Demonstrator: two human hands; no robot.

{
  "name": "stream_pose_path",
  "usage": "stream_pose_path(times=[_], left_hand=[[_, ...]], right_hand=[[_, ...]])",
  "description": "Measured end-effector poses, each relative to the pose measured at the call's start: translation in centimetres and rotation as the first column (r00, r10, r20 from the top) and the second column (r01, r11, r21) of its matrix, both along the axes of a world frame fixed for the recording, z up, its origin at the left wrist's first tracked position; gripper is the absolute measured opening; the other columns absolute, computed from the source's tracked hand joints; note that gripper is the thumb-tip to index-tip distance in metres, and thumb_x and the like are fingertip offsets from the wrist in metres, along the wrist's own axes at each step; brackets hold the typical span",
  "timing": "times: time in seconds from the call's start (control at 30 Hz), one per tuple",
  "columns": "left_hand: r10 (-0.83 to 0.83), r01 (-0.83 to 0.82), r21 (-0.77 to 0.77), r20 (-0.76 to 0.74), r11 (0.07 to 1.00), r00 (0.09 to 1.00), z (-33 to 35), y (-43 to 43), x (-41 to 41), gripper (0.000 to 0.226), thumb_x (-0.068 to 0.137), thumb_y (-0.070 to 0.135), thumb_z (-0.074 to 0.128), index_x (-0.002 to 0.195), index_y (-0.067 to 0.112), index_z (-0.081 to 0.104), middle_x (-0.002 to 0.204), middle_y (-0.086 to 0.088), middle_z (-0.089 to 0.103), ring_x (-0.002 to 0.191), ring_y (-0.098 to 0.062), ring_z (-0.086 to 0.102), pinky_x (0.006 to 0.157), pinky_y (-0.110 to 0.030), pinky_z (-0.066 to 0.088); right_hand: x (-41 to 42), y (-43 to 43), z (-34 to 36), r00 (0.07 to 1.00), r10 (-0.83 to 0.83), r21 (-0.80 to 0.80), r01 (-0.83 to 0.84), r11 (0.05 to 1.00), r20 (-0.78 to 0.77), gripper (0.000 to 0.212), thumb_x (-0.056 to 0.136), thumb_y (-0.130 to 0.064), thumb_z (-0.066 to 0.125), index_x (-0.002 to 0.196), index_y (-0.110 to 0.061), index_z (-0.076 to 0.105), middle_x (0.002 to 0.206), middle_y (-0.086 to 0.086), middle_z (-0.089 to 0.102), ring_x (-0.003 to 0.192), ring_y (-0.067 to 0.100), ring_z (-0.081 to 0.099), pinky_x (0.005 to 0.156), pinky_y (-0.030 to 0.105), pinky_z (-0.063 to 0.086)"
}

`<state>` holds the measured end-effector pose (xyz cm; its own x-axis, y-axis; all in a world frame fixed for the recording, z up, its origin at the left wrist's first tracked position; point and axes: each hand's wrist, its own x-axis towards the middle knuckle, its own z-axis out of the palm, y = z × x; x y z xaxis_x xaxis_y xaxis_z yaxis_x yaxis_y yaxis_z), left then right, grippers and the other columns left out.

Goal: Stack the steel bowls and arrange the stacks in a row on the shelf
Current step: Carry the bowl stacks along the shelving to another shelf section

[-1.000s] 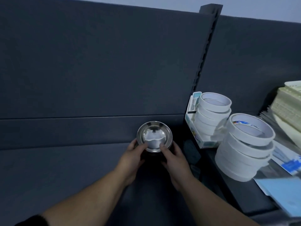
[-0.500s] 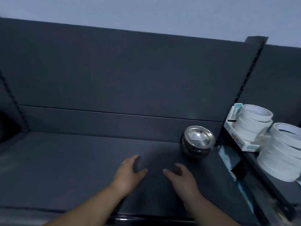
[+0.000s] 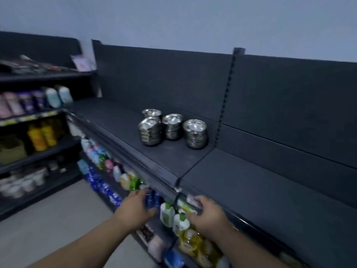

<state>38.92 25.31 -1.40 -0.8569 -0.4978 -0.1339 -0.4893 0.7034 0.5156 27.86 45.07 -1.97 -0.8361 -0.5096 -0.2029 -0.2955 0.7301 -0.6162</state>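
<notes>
Steel bowls [image 3: 194, 133] in shiny stacks

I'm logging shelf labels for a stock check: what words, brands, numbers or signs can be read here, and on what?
No text can be read; the picture is motion-blurred.
Labels on the bottles below the shelf: too blurred to read.
The price strip on the left shelf: too blurred to read.
The steel bowl stacks: no marking visible.
</notes>
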Motion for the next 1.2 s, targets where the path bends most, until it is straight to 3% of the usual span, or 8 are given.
stream_pose_path(times=[0.23,0.4,0.57,0.73,0.87,1.0,1.2], left_hand=[[0.181,-0.181,-0.024,0.029,0.983,0.983,-1.1,-10.7,4.8,0.069,0.085,0.043,0.060,0.145,0.022,0.032,0.145,-0.003,0.039,0.131,-0.017,0.043,0.104,-0.023,0.034],[0.244,-0.243,-0.040,0.024,0.969,0.970,-1.3,-16.7,2.1,0.066,0.086,0.042,0.060,0.144,0.021,0.034,0.145,-0.001,0.039,0.130,-0.017,0.042,0.104,-0.022,0.033],[0.243,-0.243,-0.019,0.009,0.970,0.970,-1.6,-21.6,-2.9,0.066,0.085,0.042,0.061,0.143,0.023,0.036,0.146,0.001,0.040,0.130,-0.014,0.043,0.105,-0.020,0.031],[0.207,-0.207,-0.004,-0.009,0.978,0.978,-1.8,-25.9,-8.6,0.064,0.086,0.042,0.061,0.143,0.024,0.037,0.144,0.002,0.041,0.129,-0.014,0.043,0.101,-0.020,0.034],[0.138,-0.135,0.051,-0.056,0.990,0.989,-1.5,-28.8,-13.7,0.061,0.085,0.039,0.062,0.141,0.026,0.039,0.142,0.002,0.043,0.127,-0.015,0.045,0.101,-0.021,0.035],[0.000,0.014,0.087,-0.164,0.996,0.986,-1.3,-31.6,-18.8,0.061,0.082,0.036,0.069,0.138,0.027,0.044,0.135,0.004,0.047,0.124,-0.008,0.044,0.096,-0.010,0.027],[-0.266,0.288,0.132,-0.160,0.949,0.951,-2.6,-36.5,-24.3,0.073,0.080,0.039,0.070,0.143,0.032,0.034,0.145,0.007,0.039,0.124,-0.004,0.042,0.101,-0.014,0.031]], right_hand=[[0.4,-12.8,0.4,0.969,0.232,0.074,-0.226,0.971,-0.086,0.052,0.090,-0.043,0.057,0.137,-0.026,0.042,0.134,0.001,0.050,0.109,0.019,0.058,0.085,0.029,0.049],[-4.3,-19.7,0.4,0.948,0.278,0.071,-0.270,0.960,-0.156,0.060,0.090,-0.047,0.055,0.143,-0.027,0.036,0.143,-0.002,0.043,0.124,0.020,0.050,0.100,0.035,0.046],[-11.2,-23.6,0.0,0.961,0.232,0.059,-0.225,0.973,-0.150,0.060,0.088,-0.046,0.057,0.142,-0.028,0.038,0.141,-0.003,0.044,0.124,0.018,0.048,0.096,0.034,0.047],[-16.4,-25.3,-1.1,0.983,0.152,0.009,-0.152,0.988,-0.106,0.062,0.088,-0.043,0.061,0.142,-0.024,0.038,0.145,-0.003,0.041,0.128,0.014,0.045,0.094,0.023,0.041],[-18.9,-27.3,-1.8,0.990,0.073,0.018,-0.071,0.997,-0.118,0.064,0.084,-0.043,0.065,0.140,-0.024,0.041,0.140,-0.001,0.048,0.125,0.014,0.048,0.099,0.025,0.042],[-20.2,-29.4,-2.4,0.992,-0.013,0.051,0.019,0.999,-0.125,0.073,0.081,-0.045,0.068,0.143,-0.021,0.039,0.141,0.001,0.049,0.126,0.016,0.050,0.103,0.024,0.040],[-19.4,-32.2,-2.3,0.971,-0.215,0.011,0.217,0.976,-0.100,0.067,0.074,-0.037,0.076,0.133,-0.022,0.047,0.127,-0.002,0.060,0.118,0.015,0.056,0.091,0.019,0.040]])
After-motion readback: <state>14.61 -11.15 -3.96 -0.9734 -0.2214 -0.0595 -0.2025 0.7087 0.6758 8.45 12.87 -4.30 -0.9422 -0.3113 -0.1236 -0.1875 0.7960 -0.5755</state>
